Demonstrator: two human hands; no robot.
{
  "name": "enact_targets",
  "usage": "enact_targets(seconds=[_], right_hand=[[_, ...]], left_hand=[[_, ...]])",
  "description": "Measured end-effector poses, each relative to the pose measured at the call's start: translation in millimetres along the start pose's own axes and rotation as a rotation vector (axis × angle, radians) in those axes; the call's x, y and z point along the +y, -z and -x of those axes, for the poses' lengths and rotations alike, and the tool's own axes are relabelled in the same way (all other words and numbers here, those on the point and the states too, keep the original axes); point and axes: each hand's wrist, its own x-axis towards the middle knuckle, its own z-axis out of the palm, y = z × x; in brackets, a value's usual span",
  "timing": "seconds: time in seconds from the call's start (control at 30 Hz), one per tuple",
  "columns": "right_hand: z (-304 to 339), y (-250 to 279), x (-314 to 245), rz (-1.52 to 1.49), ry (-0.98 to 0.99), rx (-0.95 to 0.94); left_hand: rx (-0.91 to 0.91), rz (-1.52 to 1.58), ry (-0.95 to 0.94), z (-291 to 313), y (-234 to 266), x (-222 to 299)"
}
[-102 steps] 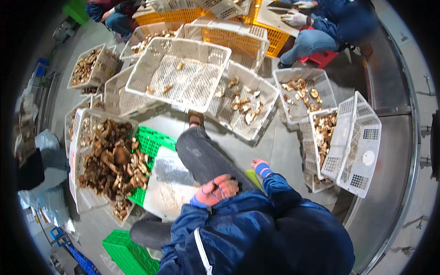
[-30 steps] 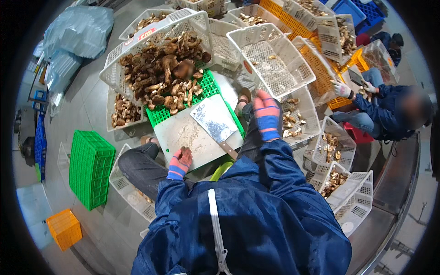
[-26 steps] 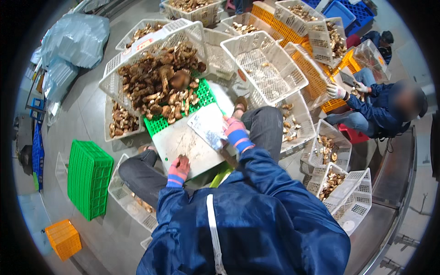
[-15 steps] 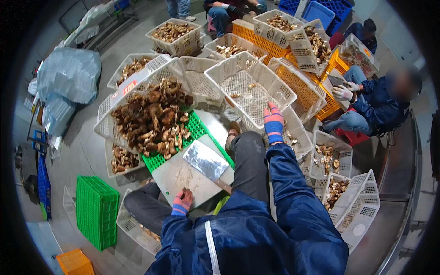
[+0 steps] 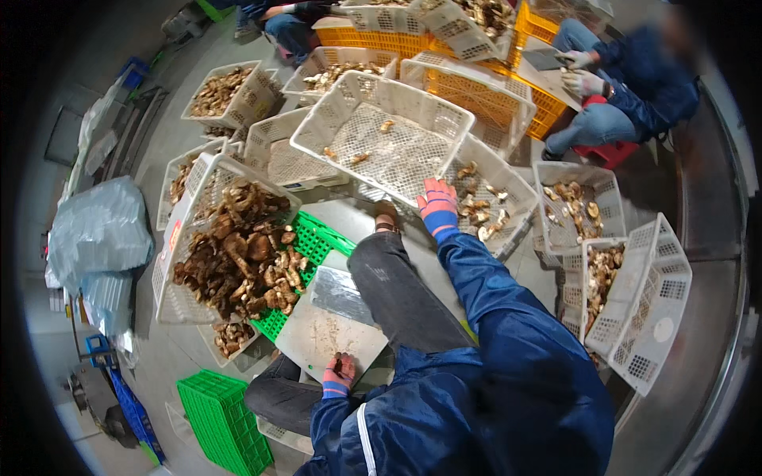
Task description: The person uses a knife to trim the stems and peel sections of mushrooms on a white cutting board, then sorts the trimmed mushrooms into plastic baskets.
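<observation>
My right hand [image 5: 437, 204], in a pink and blue knit glove, reaches to the near rim of a white mesh crate [image 5: 381, 135], fingers stretched out. A few mushroom pieces [image 5: 359, 159] lie in that crate. My left hand [image 5: 339, 374], gloved alike, rests at the near edge of a pale cutting board [image 5: 321, 329], its fingers curled round something dark that I cannot make out. On the board lies a broad-bladed cleaver [image 5: 343, 297], its handle hidden by my leg. Beyond it, brown mushrooms [image 5: 242, 254] spill from a tipped white crate [image 5: 171, 262] onto a green crate [image 5: 317, 234].
More white crates with mushrooms stand around, including one [image 5: 583, 198] at the right and one [image 5: 230, 91] at the far left. A stacked green crate [image 5: 222, 420] is at lower left. A person in blue [image 5: 643, 87] sits at the far right, holding a knife beside orange crates [image 5: 544, 107].
The whole view has shifted. One more mushroom piece shows inside the white crate by my right hand. My left hand stays at the board's near edge, now with something dark in its fingers.
</observation>
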Motion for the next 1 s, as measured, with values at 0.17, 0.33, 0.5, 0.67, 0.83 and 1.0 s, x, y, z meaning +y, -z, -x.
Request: enact_targets(seconds=[0.17,0.33,0.5,0.67,0.83,1.0], right_hand=[[135,3,89,0.284,-0.515,0.002],[163,31,114,0.242,-0.629,-0.665],[101,82,12,-0.327,-0.378,-0.379],[66,188,-107,-0.745,0.09,-0.017],[133,107,-180,-0.434,0.289,-0.601],[244,25,-153,0.497,0.505,-0.881]], left_hand=[[-0.01,-0.091,0.018,3,-27,-12],[-0.082,-0.097,0.023,-1,-36,-10],[-0.018,0.07,-0.012,-5,-31,-14],[-0.254,0.132,-0.061,-8,-50,-26],[-0.208,0.271,-0.074,2,-26,-30],[-0.447,0.298,-0.058,-11,-19,-32]])
